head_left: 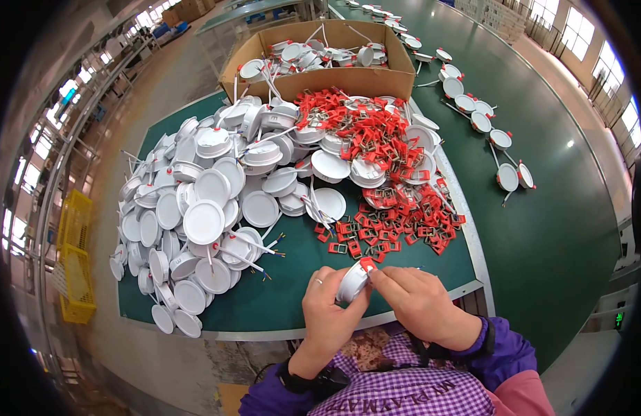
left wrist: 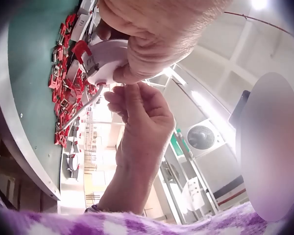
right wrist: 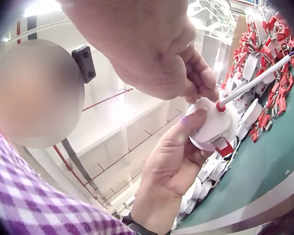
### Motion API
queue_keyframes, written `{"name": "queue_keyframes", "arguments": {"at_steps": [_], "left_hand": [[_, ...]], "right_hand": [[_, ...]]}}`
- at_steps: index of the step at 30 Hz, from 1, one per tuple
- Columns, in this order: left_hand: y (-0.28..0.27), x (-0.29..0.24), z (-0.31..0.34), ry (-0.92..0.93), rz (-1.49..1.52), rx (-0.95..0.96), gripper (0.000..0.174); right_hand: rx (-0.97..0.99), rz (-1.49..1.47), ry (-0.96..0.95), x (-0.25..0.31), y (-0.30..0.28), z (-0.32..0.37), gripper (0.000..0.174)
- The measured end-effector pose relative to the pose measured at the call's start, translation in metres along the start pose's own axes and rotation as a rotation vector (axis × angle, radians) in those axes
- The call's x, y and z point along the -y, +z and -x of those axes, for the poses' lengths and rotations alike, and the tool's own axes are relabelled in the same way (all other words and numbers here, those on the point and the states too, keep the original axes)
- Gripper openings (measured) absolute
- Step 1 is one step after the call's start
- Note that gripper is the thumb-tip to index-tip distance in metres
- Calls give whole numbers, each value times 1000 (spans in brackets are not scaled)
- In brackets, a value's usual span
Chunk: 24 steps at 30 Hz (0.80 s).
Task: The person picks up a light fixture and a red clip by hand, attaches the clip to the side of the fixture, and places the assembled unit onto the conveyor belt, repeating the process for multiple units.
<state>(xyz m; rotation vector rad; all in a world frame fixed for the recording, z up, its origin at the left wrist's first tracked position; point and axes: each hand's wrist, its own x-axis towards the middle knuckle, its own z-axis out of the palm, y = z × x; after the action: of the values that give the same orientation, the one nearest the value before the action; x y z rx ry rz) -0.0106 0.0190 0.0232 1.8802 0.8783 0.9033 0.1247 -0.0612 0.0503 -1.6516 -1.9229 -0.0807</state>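
My left hand holds a round white downlight on edge, thumb on its back and fingers around the rim. A red spring clip with a metal coil sits on the side of its housing. From a red grommet on the back comes a white cable with bare-coloured wire ends. My right hand has its thumb and fingers pinched together at the downlight's edge, near the grommet. I cannot tell whether a small part is between those fingertips.
A large heap of white downlights covers the green table's left side. Loose red clips are piled right of it. Behind stands a cardboard box of downlights. On the right, a green conveyor carries a line of downlights beyond the metal edge.
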Motion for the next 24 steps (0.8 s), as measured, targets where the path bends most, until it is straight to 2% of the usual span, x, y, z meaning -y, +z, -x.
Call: {"name": "queue_keyframes", "arguments": {"at_steps": [7,13,15,16,18,19,22,24], "left_hand": [[1,2,-3,71,-26,35,28],[-5,2,-5,155,-57,103,28],[-8,-1,-5,174,-59,114,28],[-7,-3,-6,199,-51,132,28],[-6,-4,-6,234,-50,138,28],[-6,-4,-6,257,-73,128,28],[-7,-8,-4,256,-87,139,27],[-7,-6,-2,249,-97,152,26]], "right_hand": [[-3,31,29,1,5,3,35],[-71,-119,7,-12,9,4,31],[-74,-435,247,-13,4,2,30],[-77,-415,257,-10,-2,1,30],[67,-634,601,-2,-16,-6,34],[69,-596,490,-5,-15,-2,38],[-26,-457,326,-3,-13,2,36],[27,-340,368,4,-11,7,38]]}}
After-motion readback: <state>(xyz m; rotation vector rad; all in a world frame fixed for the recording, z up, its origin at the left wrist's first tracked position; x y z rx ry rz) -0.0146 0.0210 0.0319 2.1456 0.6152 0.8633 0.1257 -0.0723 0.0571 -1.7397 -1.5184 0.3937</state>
